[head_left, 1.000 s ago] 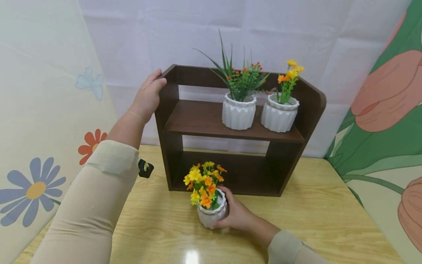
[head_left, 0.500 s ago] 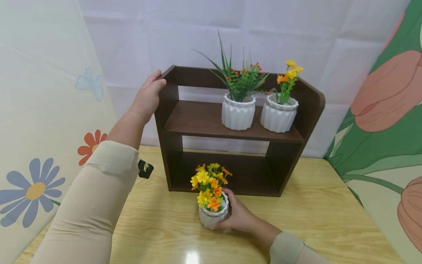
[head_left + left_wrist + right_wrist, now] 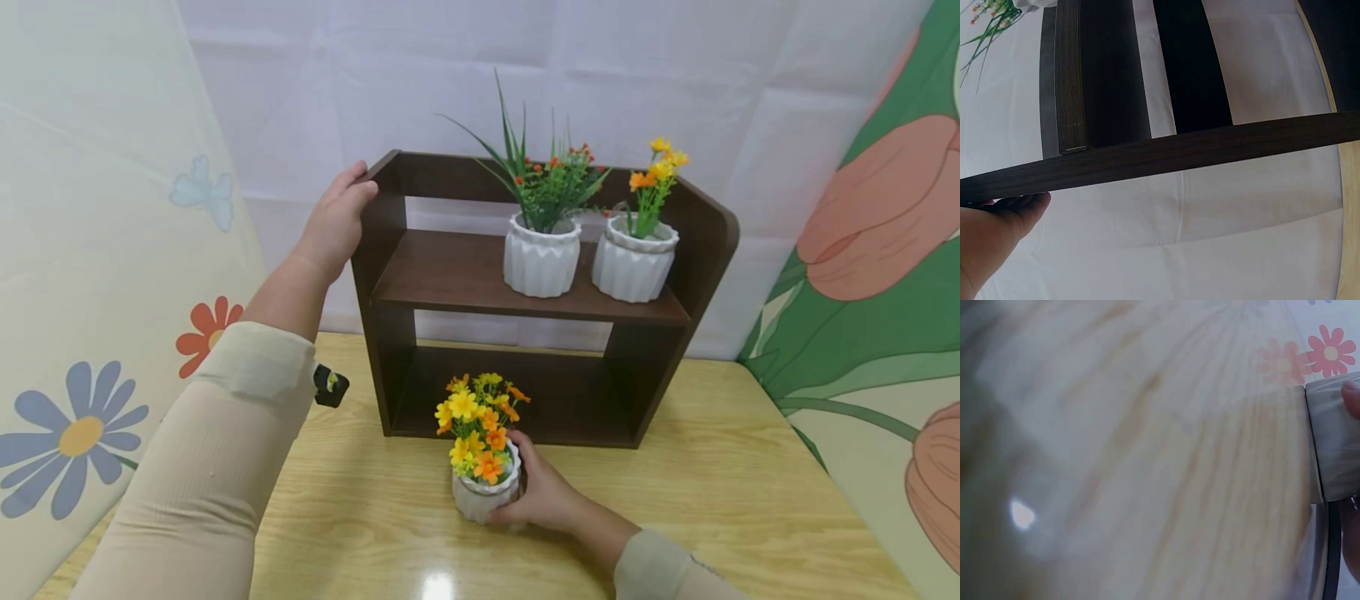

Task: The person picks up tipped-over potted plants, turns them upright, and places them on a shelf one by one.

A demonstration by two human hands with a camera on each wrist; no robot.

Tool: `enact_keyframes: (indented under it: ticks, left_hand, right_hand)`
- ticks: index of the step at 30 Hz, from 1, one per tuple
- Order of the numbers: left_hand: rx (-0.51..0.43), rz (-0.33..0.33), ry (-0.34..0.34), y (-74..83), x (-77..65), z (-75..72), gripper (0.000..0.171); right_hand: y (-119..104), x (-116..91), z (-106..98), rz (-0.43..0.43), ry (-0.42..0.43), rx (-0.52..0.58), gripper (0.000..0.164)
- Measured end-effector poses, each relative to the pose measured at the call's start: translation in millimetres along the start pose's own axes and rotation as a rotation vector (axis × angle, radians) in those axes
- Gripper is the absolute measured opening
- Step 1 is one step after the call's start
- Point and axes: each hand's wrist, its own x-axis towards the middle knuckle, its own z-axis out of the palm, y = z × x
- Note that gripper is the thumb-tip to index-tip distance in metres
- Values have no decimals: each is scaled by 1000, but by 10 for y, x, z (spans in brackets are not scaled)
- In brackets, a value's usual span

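Note:
Between its thumb and fingers my right hand point(image 3: 551, 492) grips a white fluted flowerpot point(image 3: 476, 500) at its right side. Yellow and orange flowers point(image 3: 480, 425) fill this pot, which is low at the wood-grain table point(image 3: 360, 533), in front of the shelf. In the right wrist view the pot point(image 3: 1338, 437) shows at the right edge. My left hand point(image 3: 337, 212) touches the top of the dark brown shelf's point(image 3: 450, 267) left side panel. Its fingers point(image 3: 1032, 206) lie against that panel's outer face in the left wrist view; their tips are partly hidden.
On the upper board stand a white pot with grass and red berries point(image 3: 542, 258) and another with orange-yellow flowers point(image 3: 633, 262). A small black object point(image 3: 330, 386) shows beside the left sleeve. White cloth point(image 3: 480, 50) hangs behind; floral panels flank the table.
The right hand has turned the flowerpot slightly, and its flowers have swung a little to the right. The left hand and the shelf stay in place.

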Motion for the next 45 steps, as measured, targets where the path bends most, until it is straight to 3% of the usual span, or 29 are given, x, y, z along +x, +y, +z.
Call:
enact_keyframes:
  ticks: [8, 15, 24, 34, 45]
  left_hand:
    - [-14, -1, -3, -4, -8, 7, 61]
    - [-10, -1, -3, 6, -15, 3, 61]
    - [-6, -2, -4, -2, -6, -3, 61]
    - [-1, 3, 2, -1, -18, 1, 61]
    - [-14, 3, 6, -6, 4, 1, 61]
  right_hand:
    - [-7, -21, 34, -3, 28, 8, 112]
    - [-132, -59, 71, 30, 121, 26, 112]
    - [-460, -140, 92, 48, 237, 26, 113]
    - [-872, -207, 58, 3, 399, -31, 114]
    - [-1399, -211, -41, -79, 518, -101, 110]
